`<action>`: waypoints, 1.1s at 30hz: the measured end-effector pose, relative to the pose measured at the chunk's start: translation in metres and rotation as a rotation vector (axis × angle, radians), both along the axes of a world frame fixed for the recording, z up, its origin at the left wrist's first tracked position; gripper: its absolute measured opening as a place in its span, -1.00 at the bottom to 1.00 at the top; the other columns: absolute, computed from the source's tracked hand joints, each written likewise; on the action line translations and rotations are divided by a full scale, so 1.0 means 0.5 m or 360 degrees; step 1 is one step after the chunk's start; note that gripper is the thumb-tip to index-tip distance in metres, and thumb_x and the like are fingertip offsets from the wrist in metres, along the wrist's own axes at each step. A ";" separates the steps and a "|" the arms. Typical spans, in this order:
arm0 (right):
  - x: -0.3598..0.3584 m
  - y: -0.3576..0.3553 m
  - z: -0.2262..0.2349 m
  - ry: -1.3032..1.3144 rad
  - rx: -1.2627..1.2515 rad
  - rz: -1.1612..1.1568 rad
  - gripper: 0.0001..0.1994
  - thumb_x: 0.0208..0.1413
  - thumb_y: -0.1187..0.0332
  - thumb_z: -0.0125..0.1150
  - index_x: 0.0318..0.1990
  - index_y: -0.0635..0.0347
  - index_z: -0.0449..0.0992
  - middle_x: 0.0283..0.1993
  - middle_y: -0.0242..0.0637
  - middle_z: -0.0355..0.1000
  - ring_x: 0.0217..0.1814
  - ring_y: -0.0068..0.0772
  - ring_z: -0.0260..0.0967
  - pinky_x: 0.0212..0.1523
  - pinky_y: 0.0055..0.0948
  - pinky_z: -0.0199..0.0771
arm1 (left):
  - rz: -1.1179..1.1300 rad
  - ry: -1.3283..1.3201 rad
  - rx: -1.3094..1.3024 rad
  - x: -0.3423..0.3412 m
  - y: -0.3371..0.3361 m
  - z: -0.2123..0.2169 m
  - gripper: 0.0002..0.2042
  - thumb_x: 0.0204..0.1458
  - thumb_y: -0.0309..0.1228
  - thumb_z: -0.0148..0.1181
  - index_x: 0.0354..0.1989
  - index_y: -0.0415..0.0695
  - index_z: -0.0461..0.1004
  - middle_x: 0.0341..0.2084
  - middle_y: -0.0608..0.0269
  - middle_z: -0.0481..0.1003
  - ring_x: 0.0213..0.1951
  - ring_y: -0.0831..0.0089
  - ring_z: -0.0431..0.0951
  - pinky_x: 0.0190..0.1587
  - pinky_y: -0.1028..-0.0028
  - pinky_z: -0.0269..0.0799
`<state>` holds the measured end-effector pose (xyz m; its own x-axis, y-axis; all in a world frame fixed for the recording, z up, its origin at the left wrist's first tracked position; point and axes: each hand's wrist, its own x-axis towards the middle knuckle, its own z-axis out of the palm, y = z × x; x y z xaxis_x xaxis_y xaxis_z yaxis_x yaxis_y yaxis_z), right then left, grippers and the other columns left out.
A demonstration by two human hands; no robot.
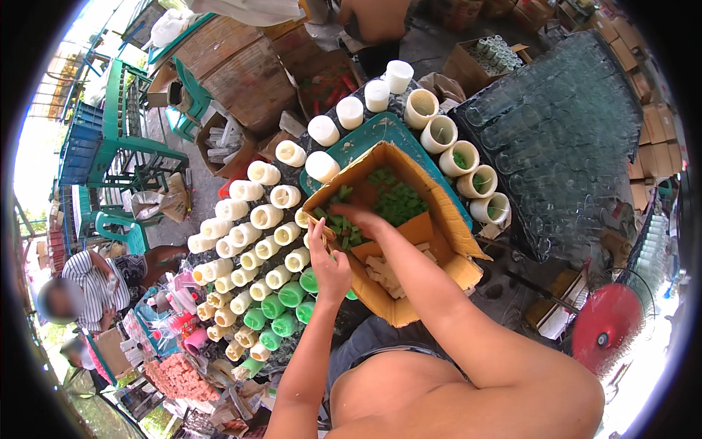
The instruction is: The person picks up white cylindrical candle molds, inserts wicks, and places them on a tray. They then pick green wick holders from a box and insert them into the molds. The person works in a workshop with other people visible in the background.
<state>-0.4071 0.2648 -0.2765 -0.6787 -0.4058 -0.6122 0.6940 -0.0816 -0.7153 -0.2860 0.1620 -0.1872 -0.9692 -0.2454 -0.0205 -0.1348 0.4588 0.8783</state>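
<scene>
Matt cardboard box (439, 212), clear glass tumblers (563, 124)

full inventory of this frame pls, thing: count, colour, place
cardboard box: one, brown, centre, tilted on a teal tray
green pieces: many, inside the box
pale pieces: several, cream, box's near end
white cylinders: dozens, cream, rows left of the box
green cylinders: about eight, near end of the rows
open cups: about five, cream, right of the box, some with green bits inside
clear glasses: many, stacked at right
fan: one, red, lower right
chairs: green, upper left
left hand: at the box's left rim
right hand: inside the box, on the green pieces
</scene>
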 end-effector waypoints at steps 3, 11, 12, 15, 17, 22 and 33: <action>-0.012 0.053 0.022 -0.0300 -0.0398 0.0146 -0.51 0.23 0.06 0.30 0.25 0.05 0.54 0.14 -0.24 0.59 0.22 -0.24 0.54 0.12 0.05 0.62 | -0.0014 0.0015 -0.0011 0.000 0.000 0.004 -0.19 -0.07 -0.84 -0.12 0.52 -0.27 0.16 0.48 -0.15 0.17 0.58 0.02 0.13 0.59 0.19 0.03; -0.039 0.068 -0.010 -0.0608 -0.0779 0.0055 -0.64 0.31 0.05 0.18 0.10 -0.02 0.66 -0.02 -0.30 0.68 0.01 -0.22 0.65 -0.02 -0.07 0.68 | -0.0005 -0.0053 -0.0028 -0.008 0.011 0.017 -0.21 -0.05 -0.81 -0.05 0.51 -0.24 0.18 0.54 -0.32 0.07 0.60 -0.17 0.04 0.57 0.08 0.04; -0.038 0.070 -0.027 -0.0588 -0.0807 0.0058 -0.63 0.31 0.06 0.17 0.11 -0.01 0.66 -0.01 -0.29 0.67 0.01 -0.21 0.65 -0.02 -0.08 0.68 | -0.0011 -0.0043 -0.0058 -0.008 0.011 0.014 -0.20 -0.05 -0.81 -0.07 0.52 -0.23 0.18 0.53 -0.25 0.09 0.59 -0.10 0.07 0.54 0.15 0.10; -0.033 0.062 -0.009 -0.0781 -0.1097 -0.0119 -0.61 0.30 0.06 0.17 0.14 0.01 0.65 0.07 -0.20 0.66 0.07 -0.14 0.63 0.03 0.03 0.66 | -0.0018 -0.0028 -0.0182 -0.002 0.003 0.006 -0.17 -0.07 -0.82 -0.11 0.54 -0.22 0.17 0.51 -0.13 0.14 0.57 0.05 0.13 0.47 0.27 0.21; -0.031 0.052 0.008 -0.0821 -0.1213 -0.0176 -0.60 0.32 0.03 0.16 0.17 -0.02 0.64 0.11 -0.18 0.65 0.12 -0.11 0.62 0.09 0.12 0.63 | -0.0032 -0.0020 -0.0157 -0.004 0.004 0.004 -0.17 -0.08 -0.82 -0.11 0.54 -0.23 0.17 0.51 -0.13 0.14 0.58 0.04 0.13 0.48 0.27 0.20; -0.041 0.067 0.016 -0.0781 -0.1278 -0.0085 -0.60 0.36 -0.01 0.18 0.17 -0.03 0.63 0.14 -0.22 0.65 0.10 -0.15 0.63 0.05 0.09 0.65 | -0.0049 0.0015 -0.0168 -0.007 0.002 -0.004 -0.17 -0.10 -0.81 -0.09 0.52 -0.26 0.17 0.49 -0.14 0.15 0.58 0.03 0.10 0.55 0.24 0.06; -0.059 0.076 0.076 -0.0509 -0.0560 -0.0081 -0.72 0.25 0.13 0.32 -0.01 0.04 0.64 -0.23 -0.37 0.59 -0.36 -0.49 0.51 -0.47 -0.38 0.47 | 0.0032 -0.0092 -0.0074 -0.008 0.015 0.006 -0.25 0.02 -0.80 -0.03 0.50 -0.22 0.21 0.52 -0.11 0.13 0.55 0.02 0.15 0.47 0.23 0.21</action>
